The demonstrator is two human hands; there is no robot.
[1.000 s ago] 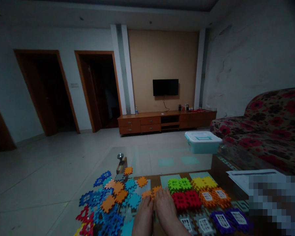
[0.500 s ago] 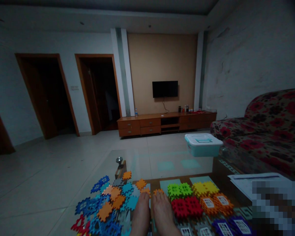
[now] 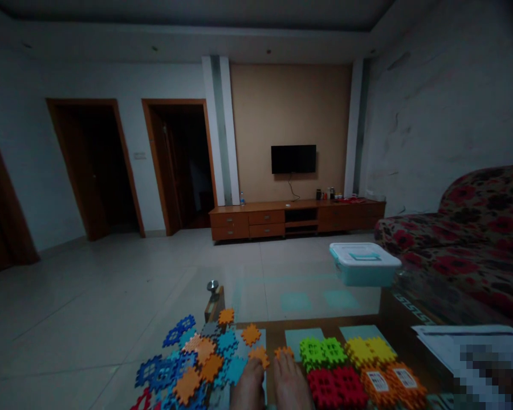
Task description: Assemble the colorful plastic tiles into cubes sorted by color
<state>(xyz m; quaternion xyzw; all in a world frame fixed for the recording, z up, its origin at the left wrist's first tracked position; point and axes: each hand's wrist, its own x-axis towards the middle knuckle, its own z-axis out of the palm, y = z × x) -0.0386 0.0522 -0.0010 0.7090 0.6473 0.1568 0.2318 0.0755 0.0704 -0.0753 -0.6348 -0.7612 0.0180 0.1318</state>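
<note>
My left hand (image 3: 248, 387) rests low in the middle of the view, fingers stretched forward. Just beyond its fingertips lies an orange toothed plastic tile (image 3: 259, 357); whether they touch is unclear. Beside it, my right hand (image 3: 292, 382) is palm down with fingers extended, the tips at another orange tile (image 3: 283, 351). Left of the hands is a loose spread of interlocking tiles, among them blue (image 3: 165, 373), light blue (image 3: 227, 340) and orange (image 3: 188, 385) ones. To the right are grouped stacks: green (image 3: 322, 353), yellow (image 3: 370, 350), red (image 3: 337, 386) and orange (image 3: 393, 384).
The tiles lie on a glass-topped table (image 3: 256, 310). A turquoise lidded box (image 3: 365, 270) stands at its far right, with papers (image 3: 440, 341) at the near right. Beyond are a floral sofa (image 3: 487, 245), a low wooden cabinet (image 3: 265, 223) and a wall television (image 3: 293, 159).
My view has tilted up slightly and turned left, so everything sits lower and further right. The purple and grey tiles have left the view at the bottom. The hands remain near the same orange tiles.
</note>
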